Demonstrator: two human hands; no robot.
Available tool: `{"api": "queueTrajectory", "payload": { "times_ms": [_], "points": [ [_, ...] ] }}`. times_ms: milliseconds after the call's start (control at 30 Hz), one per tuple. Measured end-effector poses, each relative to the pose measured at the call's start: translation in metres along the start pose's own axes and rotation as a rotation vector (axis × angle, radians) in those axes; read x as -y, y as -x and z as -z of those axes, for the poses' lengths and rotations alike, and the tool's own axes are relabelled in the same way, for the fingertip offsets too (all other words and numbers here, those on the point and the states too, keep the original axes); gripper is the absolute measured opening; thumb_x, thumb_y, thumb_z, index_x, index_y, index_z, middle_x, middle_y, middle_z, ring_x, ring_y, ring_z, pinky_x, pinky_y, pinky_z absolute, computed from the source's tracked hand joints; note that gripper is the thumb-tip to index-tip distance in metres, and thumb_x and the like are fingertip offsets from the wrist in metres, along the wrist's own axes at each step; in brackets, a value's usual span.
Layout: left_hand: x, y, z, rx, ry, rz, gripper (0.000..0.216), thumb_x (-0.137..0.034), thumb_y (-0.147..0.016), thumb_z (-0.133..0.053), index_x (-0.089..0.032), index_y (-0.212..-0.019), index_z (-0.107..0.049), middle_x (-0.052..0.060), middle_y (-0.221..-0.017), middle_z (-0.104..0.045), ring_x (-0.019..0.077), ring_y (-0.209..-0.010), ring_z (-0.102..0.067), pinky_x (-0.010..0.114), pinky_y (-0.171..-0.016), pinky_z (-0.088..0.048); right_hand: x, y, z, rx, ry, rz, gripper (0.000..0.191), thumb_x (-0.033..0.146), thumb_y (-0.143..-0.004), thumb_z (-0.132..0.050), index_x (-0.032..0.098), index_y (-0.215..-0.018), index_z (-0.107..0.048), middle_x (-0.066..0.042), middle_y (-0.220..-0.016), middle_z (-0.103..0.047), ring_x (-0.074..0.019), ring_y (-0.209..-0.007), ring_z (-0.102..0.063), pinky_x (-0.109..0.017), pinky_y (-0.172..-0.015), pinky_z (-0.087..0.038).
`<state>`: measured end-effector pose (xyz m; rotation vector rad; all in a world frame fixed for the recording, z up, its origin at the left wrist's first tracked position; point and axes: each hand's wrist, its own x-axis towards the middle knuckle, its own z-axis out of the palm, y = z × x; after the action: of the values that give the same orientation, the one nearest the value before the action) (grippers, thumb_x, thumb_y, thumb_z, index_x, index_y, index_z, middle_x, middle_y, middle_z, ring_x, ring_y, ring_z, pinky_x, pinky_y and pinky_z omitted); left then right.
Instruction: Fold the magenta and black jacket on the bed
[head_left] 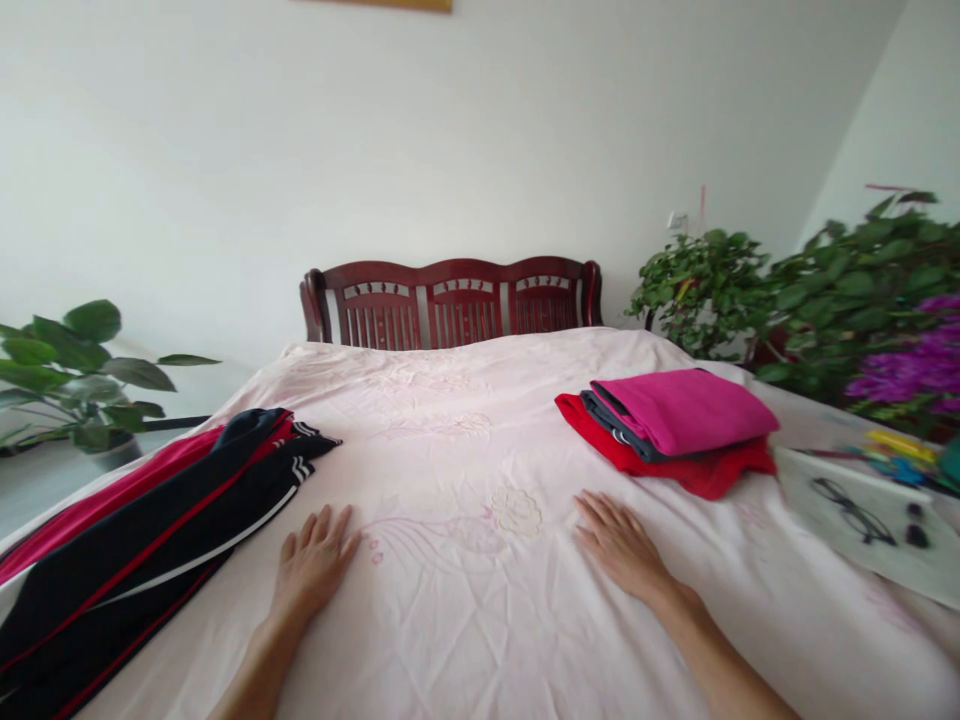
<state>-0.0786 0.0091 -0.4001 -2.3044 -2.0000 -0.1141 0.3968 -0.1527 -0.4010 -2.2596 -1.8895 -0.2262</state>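
Observation:
My left hand (316,556) lies flat on the pale pink embroidered cloth (457,620), fingers spread, holding nothing. Beside it on the left are long dark garments (172,530) with red and white stripes, laid out lengthwise with a crimson garment (135,482) along their far side. My right hand (619,545) also rests palm down on the cloth with its fingers apart. Just beyond that hand sits a stack of folded clothes: a magenta piece (686,410) on top, a dark grey one (611,420) in the middle, a red one (705,475) at the bottom.
At the right edge, eyeglasses (855,510) and a small black object (916,527) lie on a whitish sheet, near yellow and blue items (900,450). Potted plants stand left (90,375) and right (697,290). A carved dark red wooden bench back (457,300) rises behind the cloth.

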Motion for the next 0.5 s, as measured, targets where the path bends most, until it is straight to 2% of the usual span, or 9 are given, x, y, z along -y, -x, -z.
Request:
{"api": "queueTrajectory", "payload": {
  "times_ms": [133, 233, 333, 433, 500],
  "points": [
    [0.002, 0.001, 0.001, 0.007, -0.022, -0.001, 0.059, -0.048, -0.1, -0.029, -0.027, -0.155, -0.032, 0.009, -0.162, -0.032, 0.0304, -0.149, -0.027, 0.05, -0.116, -0.025, -0.019, -0.003, 0.003, 0.04, 0.066, -0.25, 0.059, 0.042, -0.096, -0.028, 0.019, -0.148, -0.044, -0.011, -0.157, -0.039, -0.0289, -0.146, -0.032, -0.056, -0.115, -0.026],
    [0.003, 0.0, -0.001, 0.005, -0.015, 0.003, 0.059, -0.048, -0.1, -0.03, -0.026, -0.155, -0.032, 0.009, -0.162, -0.032, 0.0299, -0.149, -0.027, 0.05, -0.116, -0.025, -0.056, 0.009, 0.008, 0.036, 0.072, -0.525, 0.063, 0.045, -0.095, -0.026, 0.015, -0.148, -0.045, -0.015, -0.156, -0.039, -0.0324, -0.145, -0.033, -0.061, -0.112, -0.028],
    [0.006, -0.002, -0.007, -0.009, -0.017, -0.003, 0.059, -0.048, -0.099, -0.03, -0.028, -0.155, -0.033, 0.008, -0.162, -0.033, 0.0298, -0.149, -0.028, 0.05, -0.116, -0.025, -0.098, 0.031, 0.018, -0.073, 0.025, -0.761, 0.063, 0.048, -0.092, -0.029, 0.015, -0.138, -0.056, -0.02, -0.152, -0.043, -0.0377, -0.141, -0.039, -0.065, -0.108, -0.03],
    [0.008, -0.004, -0.012, -0.006, -0.029, -0.003, 0.059, -0.048, -0.099, -0.031, -0.028, -0.155, -0.033, 0.007, -0.162, -0.032, 0.0297, -0.149, -0.028, 0.049, -0.116, -0.026, -0.131, 0.048, 0.035, -0.193, -0.143, -0.922, 0.049, 0.045, -0.083, -0.043, 0.019, -0.114, -0.072, -0.027, -0.133, -0.059, -0.0445, -0.13, -0.05, -0.069, -0.099, -0.037],
    [0.009, -0.005, -0.014, -0.009, -0.027, -0.005, 0.059, -0.047, -0.099, -0.033, -0.028, -0.155, -0.033, 0.007, -0.162, -0.032, 0.0298, -0.149, -0.028, 0.05, -0.117, -0.026, -0.143, 0.045, 0.051, -0.252, -0.326, -1.01, 0.044, 0.043, -0.082, -0.045, 0.018, -0.105, -0.074, -0.029, -0.116, -0.066, -0.0465, -0.117, -0.059, -0.067, -0.091, -0.045]
  ]
}}
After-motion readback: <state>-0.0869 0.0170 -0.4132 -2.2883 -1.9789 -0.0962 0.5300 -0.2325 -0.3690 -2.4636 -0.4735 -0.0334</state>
